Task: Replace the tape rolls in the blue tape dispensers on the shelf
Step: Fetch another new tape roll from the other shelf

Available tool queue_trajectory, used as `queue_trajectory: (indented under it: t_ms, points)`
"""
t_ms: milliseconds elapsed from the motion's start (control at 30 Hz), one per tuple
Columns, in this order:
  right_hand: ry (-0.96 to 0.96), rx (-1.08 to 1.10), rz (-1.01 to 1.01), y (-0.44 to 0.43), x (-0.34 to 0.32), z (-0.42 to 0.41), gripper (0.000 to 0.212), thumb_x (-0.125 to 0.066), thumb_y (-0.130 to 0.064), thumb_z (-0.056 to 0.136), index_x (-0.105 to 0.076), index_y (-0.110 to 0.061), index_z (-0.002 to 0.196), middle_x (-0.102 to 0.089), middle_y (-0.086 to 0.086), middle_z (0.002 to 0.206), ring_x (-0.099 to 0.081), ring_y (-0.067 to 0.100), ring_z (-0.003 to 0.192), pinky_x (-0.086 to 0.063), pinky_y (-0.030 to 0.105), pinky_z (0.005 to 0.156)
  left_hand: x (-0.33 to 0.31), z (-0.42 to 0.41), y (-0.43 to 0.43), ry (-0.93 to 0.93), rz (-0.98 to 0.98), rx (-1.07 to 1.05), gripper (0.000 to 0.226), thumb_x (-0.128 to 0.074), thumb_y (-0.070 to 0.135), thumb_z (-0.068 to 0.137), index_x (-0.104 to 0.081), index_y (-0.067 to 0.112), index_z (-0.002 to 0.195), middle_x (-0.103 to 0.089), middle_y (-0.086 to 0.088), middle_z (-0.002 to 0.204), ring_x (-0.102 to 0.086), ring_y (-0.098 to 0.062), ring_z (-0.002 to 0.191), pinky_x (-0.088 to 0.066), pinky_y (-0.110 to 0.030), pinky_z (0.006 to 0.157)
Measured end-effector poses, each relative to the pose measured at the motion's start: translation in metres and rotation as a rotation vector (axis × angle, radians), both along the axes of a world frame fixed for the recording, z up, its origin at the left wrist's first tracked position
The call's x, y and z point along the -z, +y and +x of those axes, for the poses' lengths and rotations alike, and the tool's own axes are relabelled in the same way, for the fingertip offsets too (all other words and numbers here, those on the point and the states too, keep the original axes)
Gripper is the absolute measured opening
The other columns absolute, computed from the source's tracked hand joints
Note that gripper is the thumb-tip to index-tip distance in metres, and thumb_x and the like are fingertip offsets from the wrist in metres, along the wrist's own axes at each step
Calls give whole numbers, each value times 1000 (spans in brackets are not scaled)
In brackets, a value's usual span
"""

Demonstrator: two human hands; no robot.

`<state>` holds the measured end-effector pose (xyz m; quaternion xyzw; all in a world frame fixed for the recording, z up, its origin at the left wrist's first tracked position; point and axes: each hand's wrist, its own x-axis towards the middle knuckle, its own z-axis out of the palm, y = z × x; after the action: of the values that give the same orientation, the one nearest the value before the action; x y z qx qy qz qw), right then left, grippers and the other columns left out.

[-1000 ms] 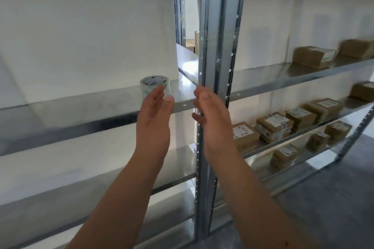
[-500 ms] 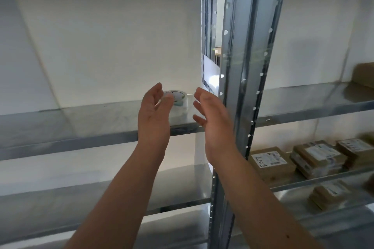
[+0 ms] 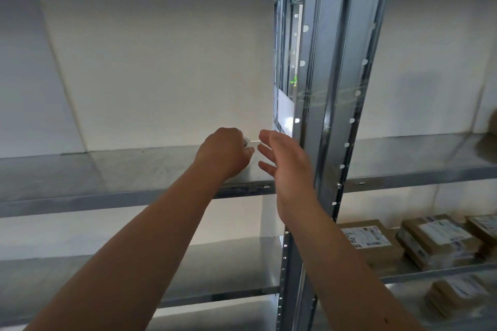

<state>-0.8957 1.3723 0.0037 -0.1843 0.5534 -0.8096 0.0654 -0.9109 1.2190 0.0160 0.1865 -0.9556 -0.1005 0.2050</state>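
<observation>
head view: tape roll, mostly hidden, shows as a pale sliver on the metal shelf near its right end, back from the front edge. left hand is curled over the roll, fingers closed round it. right hand hangs open just beside it, fingers spread, touching nothing, in front of the steel upright. labelled cardboard boxes sit on a lower shelf at right.

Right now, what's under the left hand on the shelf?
The left hand is closed over something pale on the shelf; only a sliver shows at the fingers. The rest is covered, so what it is can't be told.
</observation>
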Motion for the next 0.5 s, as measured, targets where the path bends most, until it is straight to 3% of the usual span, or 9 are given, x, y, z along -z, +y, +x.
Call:
queue_trajectory:
  t_ms: [167, 267, 367, 500]
  points:
    - [-25, -6, -7, 3, -3, -2, 18, -60, -28, 101, -76, -31, 93, -75, -2, 114, -69, 20, 116, -55, 46, 102, -4, -8, 4, -134, -146, 23, 35, -60, 38, 96, -48, 23, 67, -63, -3, 84, -65, -27, 83, -52, -35, 72]
    - [-21, 13, -8, 8, -2, -3, 21, -59, -30, 101, -77, -32, 91, -76, -4, 114, -70, 19, 114, -57, 44, 98, -3, -4, 3, -108, -167, 25, 30, -55, 34, 97, -50, 22, 70, -61, -1, 80, -61, -22, 75, -45, -31, 63]
    - [-13, 31, -10, 13, 2, -6, 19, -62, -37, 98, -78, -32, 88, -76, -5, 111, -70, 18, 113, -58, 40, 97, -4, 9, 0, 79, 34, 19, 37, -54, 31, 96, -46, 24, 61, -55, 4, 65, -51, -14, 60, -31, -27, 52]
    - [-34, 50, 1, 13, 0, -16, 24, -59, -38, 102, -77, -23, 98, -78, -2, 110, -73, 15, 108, -55, 43, 104, -9, 41, 12, 532, 580, 23, 33, -65, 41, 96, -70, 22, 69, -68, 11, 69, -62, -7, 64, -45, -21, 54]
